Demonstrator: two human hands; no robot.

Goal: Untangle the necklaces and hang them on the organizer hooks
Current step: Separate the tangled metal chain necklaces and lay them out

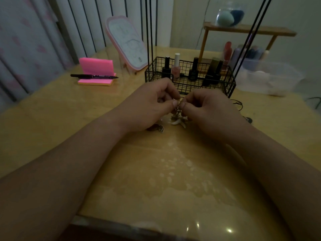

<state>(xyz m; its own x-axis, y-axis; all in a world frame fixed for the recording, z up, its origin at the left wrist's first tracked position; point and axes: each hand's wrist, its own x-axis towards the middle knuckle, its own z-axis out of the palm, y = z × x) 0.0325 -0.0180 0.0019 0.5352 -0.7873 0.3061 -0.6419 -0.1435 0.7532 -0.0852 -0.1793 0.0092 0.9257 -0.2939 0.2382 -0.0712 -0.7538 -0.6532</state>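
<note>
A tangled bunch of necklaces (177, 117) with small pendants hangs between my two hands just above the wooden table (173, 171). My left hand (152, 105) pinches the bunch from the left with thumb and curled fingers. My right hand (205, 106) pinches it from the right, thumb tip close to the left thumb. One pendant (159, 128) lies on the table under my left hand. The black wire organizer (189, 84) stands right behind my hands, its thin black poles (149, 32) rising out of view. Its hooks are not visible.
Several nail polish bottles (177, 66) stand in the organizer's basket. At back left are pink sticky notes (96, 66) with a black marker (93, 76) and a pink-framed mirror (126, 44). A clear plastic box (271, 79) and wooden shelf (250, 30) sit at right. A dark cord (238, 103) lies beside my right hand.
</note>
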